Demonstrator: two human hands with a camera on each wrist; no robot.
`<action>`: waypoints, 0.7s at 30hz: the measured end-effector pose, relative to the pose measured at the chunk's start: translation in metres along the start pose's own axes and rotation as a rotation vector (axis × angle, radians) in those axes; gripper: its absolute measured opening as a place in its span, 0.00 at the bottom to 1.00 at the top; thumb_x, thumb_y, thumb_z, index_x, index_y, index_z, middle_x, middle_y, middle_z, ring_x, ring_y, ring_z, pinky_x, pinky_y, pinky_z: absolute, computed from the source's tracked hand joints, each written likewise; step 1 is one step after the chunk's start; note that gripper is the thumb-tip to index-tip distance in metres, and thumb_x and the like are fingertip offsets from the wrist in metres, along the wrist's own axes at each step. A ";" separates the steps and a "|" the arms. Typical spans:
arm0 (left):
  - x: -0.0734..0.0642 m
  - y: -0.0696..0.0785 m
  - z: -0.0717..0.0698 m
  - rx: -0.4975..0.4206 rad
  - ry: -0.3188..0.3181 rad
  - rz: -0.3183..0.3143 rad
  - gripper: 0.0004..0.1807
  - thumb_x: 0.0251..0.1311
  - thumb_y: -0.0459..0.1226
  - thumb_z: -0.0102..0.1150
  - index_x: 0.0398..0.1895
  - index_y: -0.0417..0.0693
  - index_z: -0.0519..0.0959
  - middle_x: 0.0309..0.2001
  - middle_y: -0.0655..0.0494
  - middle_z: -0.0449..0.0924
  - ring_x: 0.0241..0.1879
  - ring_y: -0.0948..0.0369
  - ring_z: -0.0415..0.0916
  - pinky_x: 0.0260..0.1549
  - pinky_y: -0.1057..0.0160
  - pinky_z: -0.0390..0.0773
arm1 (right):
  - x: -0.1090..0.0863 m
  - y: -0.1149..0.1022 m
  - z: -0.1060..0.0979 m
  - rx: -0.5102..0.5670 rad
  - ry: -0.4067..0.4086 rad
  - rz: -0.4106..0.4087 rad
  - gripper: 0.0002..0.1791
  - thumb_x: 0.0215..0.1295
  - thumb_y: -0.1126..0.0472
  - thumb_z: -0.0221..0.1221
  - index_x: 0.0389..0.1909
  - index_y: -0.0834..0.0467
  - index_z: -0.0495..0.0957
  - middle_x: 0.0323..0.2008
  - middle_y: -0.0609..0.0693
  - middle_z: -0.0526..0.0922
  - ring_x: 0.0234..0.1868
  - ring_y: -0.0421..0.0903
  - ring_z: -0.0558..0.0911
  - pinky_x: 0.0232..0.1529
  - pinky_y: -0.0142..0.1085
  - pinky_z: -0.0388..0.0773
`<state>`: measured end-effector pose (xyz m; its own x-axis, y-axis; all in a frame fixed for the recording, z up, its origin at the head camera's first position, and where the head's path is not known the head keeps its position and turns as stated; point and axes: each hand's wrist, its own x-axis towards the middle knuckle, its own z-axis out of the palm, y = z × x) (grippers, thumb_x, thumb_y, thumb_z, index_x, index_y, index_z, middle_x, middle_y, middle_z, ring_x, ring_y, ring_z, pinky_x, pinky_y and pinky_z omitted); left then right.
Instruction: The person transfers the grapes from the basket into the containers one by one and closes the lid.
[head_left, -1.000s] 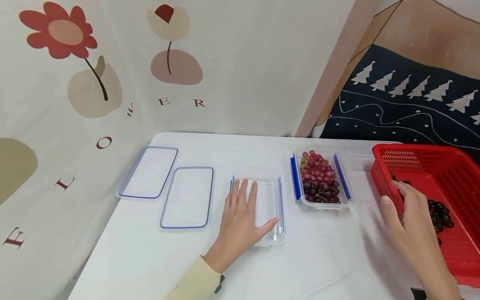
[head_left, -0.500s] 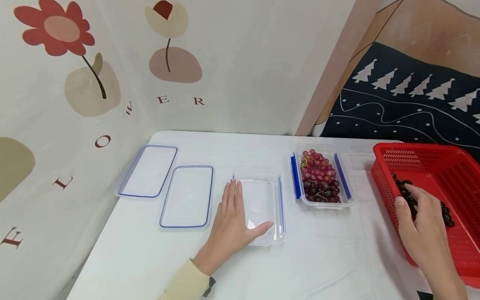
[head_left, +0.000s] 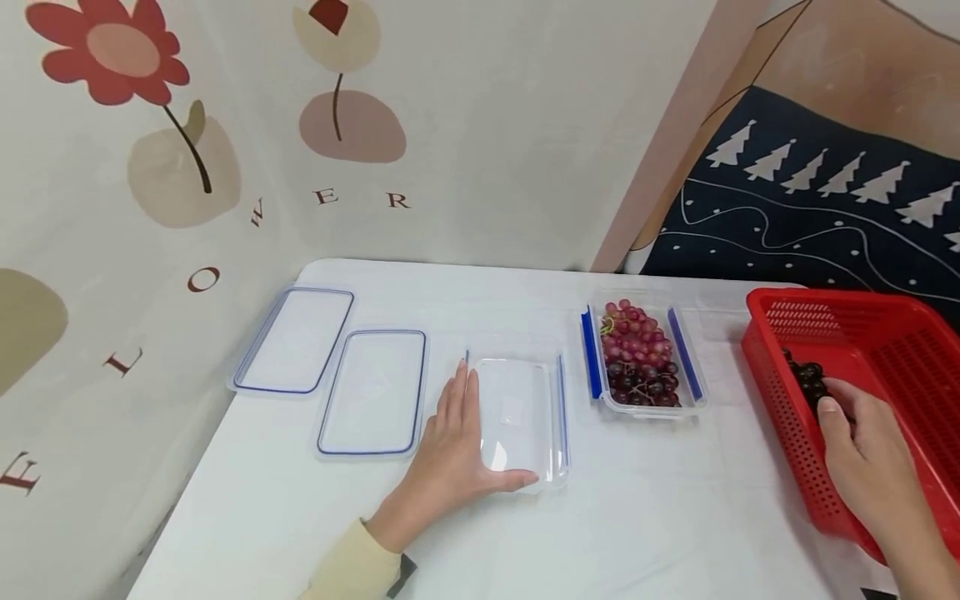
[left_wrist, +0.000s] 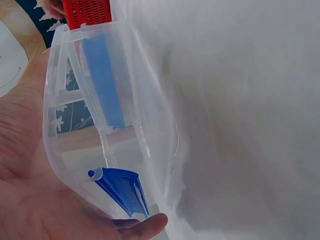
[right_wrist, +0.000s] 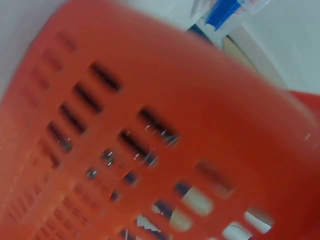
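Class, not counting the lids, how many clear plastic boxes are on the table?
2. The left hand is at one, an empty box; the other box, holding red and dark grapes, stands between it and the red basket. No more show.

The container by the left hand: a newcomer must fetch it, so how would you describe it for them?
On the white table, look between the flat, blue-edged lids and the red basket. There, the left hand touches a clear container with blue side flaps. Unlike the similar box nearer the basket, it has no grapes inside.
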<state>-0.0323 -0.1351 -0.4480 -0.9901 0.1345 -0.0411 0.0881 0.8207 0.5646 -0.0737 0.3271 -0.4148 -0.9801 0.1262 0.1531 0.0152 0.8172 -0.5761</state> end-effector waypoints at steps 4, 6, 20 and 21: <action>-0.002 -0.002 -0.001 -0.015 -0.010 -0.001 0.87 0.40 0.69 0.85 0.89 0.35 0.39 0.89 0.40 0.30 0.85 0.37 0.39 0.74 0.30 0.58 | 0.001 0.012 -0.005 -0.021 -0.021 -0.012 0.30 0.91 0.60 0.36 0.80 0.78 0.55 0.72 0.84 0.60 0.72 0.83 0.59 0.72 0.77 0.50; -0.002 -0.003 -0.002 -0.033 -0.007 -0.002 0.88 0.38 0.68 0.87 0.89 0.34 0.39 0.89 0.37 0.33 0.85 0.36 0.41 0.74 0.29 0.58 | 0.002 0.017 -0.007 -0.026 -0.031 -0.018 0.30 0.91 0.61 0.35 0.78 0.80 0.56 0.70 0.85 0.61 0.71 0.84 0.61 0.71 0.78 0.51; -0.001 -0.003 0.002 -0.099 -0.022 -0.049 0.88 0.38 0.70 0.86 0.90 0.39 0.39 0.87 0.36 0.45 0.83 0.37 0.48 0.74 0.28 0.57 | -0.002 0.058 -0.013 -0.240 -0.248 0.219 0.39 0.85 0.58 0.56 0.79 0.79 0.50 0.73 0.88 0.46 0.74 0.86 0.47 0.69 0.81 0.47; 0.000 -0.003 0.002 -0.100 -0.026 -0.055 0.87 0.39 0.69 0.86 0.90 0.39 0.38 0.87 0.36 0.45 0.84 0.37 0.47 0.74 0.29 0.57 | -0.002 0.059 -0.013 -0.250 -0.258 0.225 0.39 0.84 0.59 0.57 0.79 0.79 0.50 0.73 0.88 0.46 0.74 0.86 0.46 0.69 0.81 0.48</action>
<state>-0.0320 -0.1360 -0.4516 -0.9898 0.1066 -0.0949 0.0213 0.7677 0.6404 -0.0686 0.3826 -0.4386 -0.9638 0.1984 -0.1783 0.2511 0.9005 -0.3550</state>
